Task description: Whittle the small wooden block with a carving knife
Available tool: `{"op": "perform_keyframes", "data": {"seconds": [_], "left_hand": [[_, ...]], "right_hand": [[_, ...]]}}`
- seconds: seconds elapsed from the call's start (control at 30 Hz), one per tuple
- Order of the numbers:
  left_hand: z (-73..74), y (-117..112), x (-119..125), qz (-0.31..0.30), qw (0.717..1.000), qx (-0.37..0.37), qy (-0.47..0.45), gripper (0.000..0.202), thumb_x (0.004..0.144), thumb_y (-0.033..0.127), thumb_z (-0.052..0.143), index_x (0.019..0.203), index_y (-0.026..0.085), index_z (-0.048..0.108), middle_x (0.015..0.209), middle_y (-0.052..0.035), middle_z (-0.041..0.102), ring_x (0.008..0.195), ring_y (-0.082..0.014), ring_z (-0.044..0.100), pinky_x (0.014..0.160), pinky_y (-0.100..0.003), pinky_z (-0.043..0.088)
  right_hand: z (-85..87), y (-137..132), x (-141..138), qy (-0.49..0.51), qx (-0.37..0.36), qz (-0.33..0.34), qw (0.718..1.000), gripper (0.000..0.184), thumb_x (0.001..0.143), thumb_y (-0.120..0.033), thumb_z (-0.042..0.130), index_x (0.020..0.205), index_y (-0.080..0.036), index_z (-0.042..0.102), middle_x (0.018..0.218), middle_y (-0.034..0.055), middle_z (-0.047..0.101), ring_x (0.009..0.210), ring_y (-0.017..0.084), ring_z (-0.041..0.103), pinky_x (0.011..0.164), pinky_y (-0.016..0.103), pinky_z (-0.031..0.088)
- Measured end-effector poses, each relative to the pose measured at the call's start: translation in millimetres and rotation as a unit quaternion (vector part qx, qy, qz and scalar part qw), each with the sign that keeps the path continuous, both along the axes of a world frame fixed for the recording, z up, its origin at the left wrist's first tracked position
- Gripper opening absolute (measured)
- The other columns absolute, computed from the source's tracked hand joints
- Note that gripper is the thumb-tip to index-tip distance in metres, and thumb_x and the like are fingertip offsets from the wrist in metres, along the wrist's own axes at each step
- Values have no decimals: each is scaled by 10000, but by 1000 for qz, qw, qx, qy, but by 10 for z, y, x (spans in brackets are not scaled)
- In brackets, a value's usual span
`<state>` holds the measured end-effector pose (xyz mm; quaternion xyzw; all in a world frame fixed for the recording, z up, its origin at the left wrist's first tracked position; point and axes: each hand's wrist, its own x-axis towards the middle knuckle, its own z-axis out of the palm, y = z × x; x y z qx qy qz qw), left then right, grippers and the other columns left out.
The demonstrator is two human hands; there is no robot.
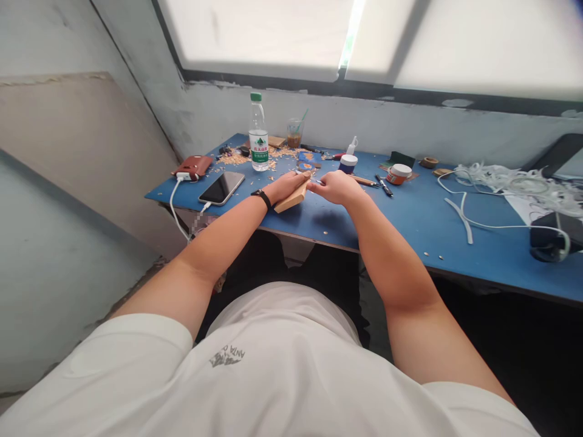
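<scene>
Right of the right hand (pixel 339 187), the surface (pixel 426 224) offers a wide open lane toward the white tubing (pixel 468 229); past that, strips (pixel 514 185) clutter the way. Ahead, the blue jar (pixel 348 166), orange jar (pixel 395 176) and pen (pixel 384 186) obstruct. Leftward, the phone (pixel 222 188) lies low, and the bottle (pixel 259 136) rises behind.

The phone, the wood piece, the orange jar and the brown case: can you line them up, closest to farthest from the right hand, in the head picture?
From the right hand:
1. Wood piece: just left.
2. Orange jar: right, farther back.
3. Phone: left, past the left hand.
4. Brown case: leftmost, beyond the phone.
</scene>
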<state>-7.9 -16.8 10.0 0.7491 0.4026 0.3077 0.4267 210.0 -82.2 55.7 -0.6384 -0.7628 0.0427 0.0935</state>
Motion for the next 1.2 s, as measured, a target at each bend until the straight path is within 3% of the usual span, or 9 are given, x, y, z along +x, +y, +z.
{"op": "perform_keyframes", "data": {"seconds": [0.1,0.23,0.3,0.4,0.57,0.73,0.97,1.07,1.2], "left_hand": [[-38,59,29,14,1000,-1,-3,728,1272,729,588,741,234,652,702,-63,683,676,-193,636,727,-380,507],[-109,75,41,0,998,-50,-33,814,1195,959,563,810,251,678,709,-69,680,680,-219,688,734,-399,551],[-116,43,32,-15,997,-63,-38,798,1202,943,542,841,250,702,730,-67,692,672,-213,685,739,-398,555],[-69,-37,8,-18,998,-58,-16,662,1232,760,572,854,237,720,761,-58,713,672,-199,663,754,-389,549],[48,-131,-11,-25,999,-15,31,500,1204,506,602,817,218,737,725,-37,700,686,-183,622,740,-352,504],[52,-86,-1,-24,999,-18,22,599,1233,585,608,775,219,733,679,-53,663,677,-205,610,761,-378,521],[7,4,55,2,1000,-21,-5,649,1233,680,656,769,232,723,671,-70,674,664,-211,617,724,-386,519],[4,-16,68,2,1000,-21,-10,737,1242,786,618,765,231,708,673,-70,686,671,-206,629,728,-375,531],[7,-86,37,-10,1000,-26,-15,815,1239,888,538,795,229,721,687,-69,701,673,-205,657,727,-368,535]], "right_hand": [[14,-19,-14,-1,-11,-40,999,807,1171,-964,658,846,-236,782,960,178,817,956,330,750,776,394,440],[22,-51,10,21,-5,8,1000,727,1197,-870,705,811,-254,677,848,95,726,855,264,658,760,386,396],[28,-71,41,40,-5,53,998,674,1229,-778,692,805,-258,627,790,47,660,814,230,596,761,380,381],[49,-94,88,53,-26,88,994,632,1248,-686,671,792,-257,587,763,21,625,792,208,564,768,376,377],[65,-73,102,26,-52,66,996,609,1228,-606,719,751,-251,590,743,19,621,783,207,576,772,381,374],[32,-34,49,5,-25,48,999,638,1247,-669,669,767,-250,647,722,36,594,808,233,571,777,390,376],[65,-94,-9,-33,-1,-22,999,666,1246,-762,672,861,-225,753,905,145,755,871,259,605,745,404,363],[79,-99,-5,-41,-6,-39,998,663,1224,-786,718,851,-238,723,898,123,741,845,247,588,724,396,362],[78,-95,17,-6,-10,17,1000,655,1237,-744,714,803,-258,640,814,54,680,792,222,573,736,386,367]]}}
